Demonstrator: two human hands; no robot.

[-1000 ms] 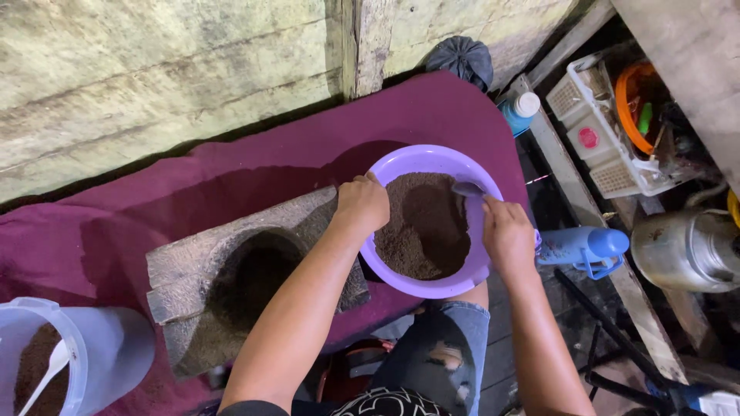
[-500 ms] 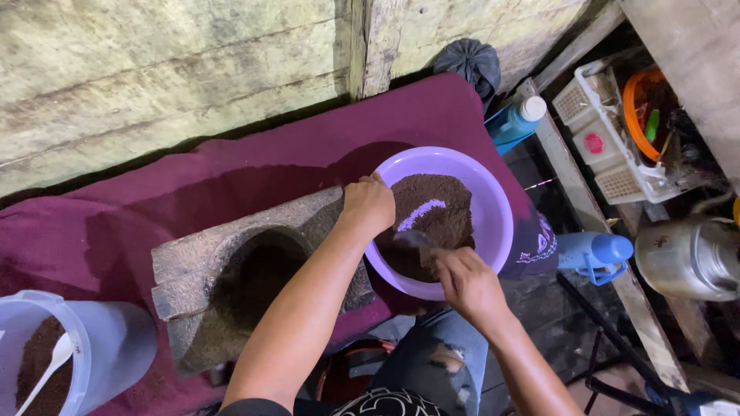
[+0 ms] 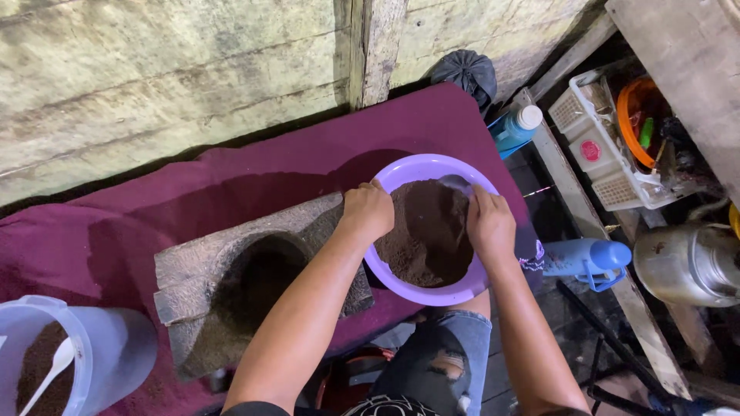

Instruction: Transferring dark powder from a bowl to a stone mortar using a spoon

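Near the middle of the frame, the left hand (image 3: 368, 211) is gripping the rim of a round purple plastic bowl (image 3: 401, 173) holding dark brown powder (image 3: 426, 235). The right hand (image 3: 490, 225) is closing its fingers around a metal spoon (image 3: 456, 185) dipped into it. The bowl is sitting on a maroon cloth (image 3: 254, 181), just beside a grey stone mortar (image 3: 254, 281).

Bowl (image 3: 408, 173) on cloth (image 3: 231, 192), powder (image 3: 428, 231) inside. Mortar (image 3: 247, 281) just left of bowl; tub (image 3: 100, 347) farther left. Bottles (image 3: 515, 127) (image 3: 586, 258) right of bowl; basket (image 3: 609, 154) and kettle (image 3: 690, 262) beyond them.

Purple plastic bowl (image 3: 401, 179) of dark brown powder (image 3: 426, 235), on maroon cloth (image 3: 254, 185)
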